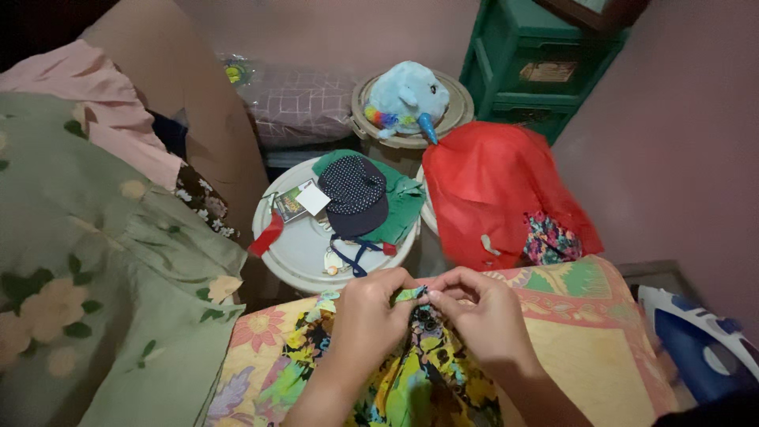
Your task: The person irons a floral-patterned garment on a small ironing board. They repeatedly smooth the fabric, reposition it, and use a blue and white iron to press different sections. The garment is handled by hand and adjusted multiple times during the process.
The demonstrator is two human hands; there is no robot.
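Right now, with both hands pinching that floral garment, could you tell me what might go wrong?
1. The clothes iron sits close beside the right hand; if hot, a sideways elbow move might touch it.
2. The left hand and right hand pinch the yellow floral garment at one small spot, so the grip could slip.
3. Dim light makes fine work there harder to see.

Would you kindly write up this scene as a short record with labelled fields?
Left hand: left hand pinches the edge of the floral garment
Right hand: right hand pinches the same edge, fingertips meeting the left's
Under the garment: patterned cloth
Ahead: white round lid bearing a dotted dark cap on green cloth
Right of lid: red fabric
Far: blue plush toy, green drawer unit
Right edge: blue and white iron
Left: green flowered fabric
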